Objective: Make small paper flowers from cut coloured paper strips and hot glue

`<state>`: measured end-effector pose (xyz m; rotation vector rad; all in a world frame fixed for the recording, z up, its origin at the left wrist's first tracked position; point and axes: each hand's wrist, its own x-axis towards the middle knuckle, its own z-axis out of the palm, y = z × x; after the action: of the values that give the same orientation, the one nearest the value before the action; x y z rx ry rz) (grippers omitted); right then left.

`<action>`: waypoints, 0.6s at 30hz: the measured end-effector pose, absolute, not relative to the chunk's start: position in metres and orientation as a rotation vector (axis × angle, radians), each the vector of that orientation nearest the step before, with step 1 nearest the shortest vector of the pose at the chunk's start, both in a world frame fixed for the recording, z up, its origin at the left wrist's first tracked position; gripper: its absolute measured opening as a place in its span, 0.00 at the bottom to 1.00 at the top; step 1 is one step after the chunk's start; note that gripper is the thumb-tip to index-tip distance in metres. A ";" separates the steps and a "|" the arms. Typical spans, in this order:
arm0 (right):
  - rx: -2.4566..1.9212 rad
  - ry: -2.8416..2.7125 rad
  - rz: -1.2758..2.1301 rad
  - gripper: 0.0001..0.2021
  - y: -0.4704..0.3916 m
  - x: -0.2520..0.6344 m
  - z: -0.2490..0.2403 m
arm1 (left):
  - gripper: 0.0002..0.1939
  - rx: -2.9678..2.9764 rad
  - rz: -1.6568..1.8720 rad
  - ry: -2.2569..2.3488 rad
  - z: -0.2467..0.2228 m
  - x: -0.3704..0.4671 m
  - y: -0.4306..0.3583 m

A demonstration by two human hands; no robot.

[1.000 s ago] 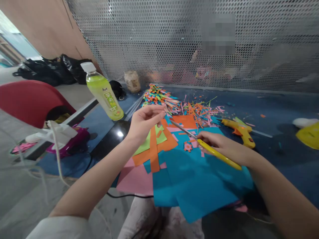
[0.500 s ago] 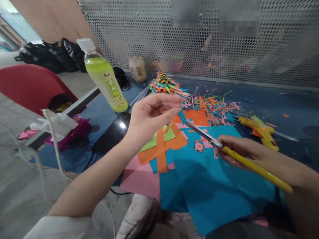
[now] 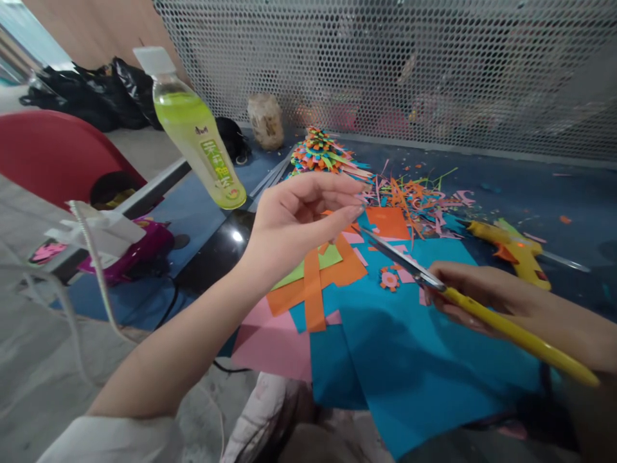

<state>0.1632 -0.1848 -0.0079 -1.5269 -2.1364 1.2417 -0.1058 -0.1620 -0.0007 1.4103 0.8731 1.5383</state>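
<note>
While the shapes behind the metal mesh (image 3: pixel 337 64) are too dim to name, the blue paper (image 3: pixel 414 347) lies partly hidden under the right arm. Beyond the left forearm is a drink bottle (image 3: pixel 193 132), its green label's characters too distorted to read; the right hand (image 3: pixel 491 292) grips yellow-handled scissors (image 3: pixel 482 315) over the paper, and whether the curled left hand (image 3: pixel 299 215) pinches a scrap, I cannot tell.

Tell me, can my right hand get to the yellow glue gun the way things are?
Probably yes: the yellow glue gun lies just beyond the right hand, and nothing visible blocks the way. The hand holds yellow-handled scissors, though, so it would likely have to put them down first.
</note>
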 end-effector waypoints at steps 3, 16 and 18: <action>-1.454 -2.170 1.371 0.24 -0.185 0.162 -0.005 | 0.08 1.459 1.543 0.873 -0.001 -0.106 -0.161; -1.513 -2.167 1.309 0.28 -0.185 0.164 -0.003 | 0.08 1.471 1.532 0.883 -0.003 -0.108 -0.162; -1.508 -2.170 1.307 0.27 -0.185 0.164 -0.003 | 0.08 1.471 1.536 0.881 -0.004 -0.109 -0.161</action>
<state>0.1639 -0.1846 -0.0034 -1.5080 -2.1700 1.3065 -0.1086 -0.1611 -0.0043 1.4712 0.8815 1.5361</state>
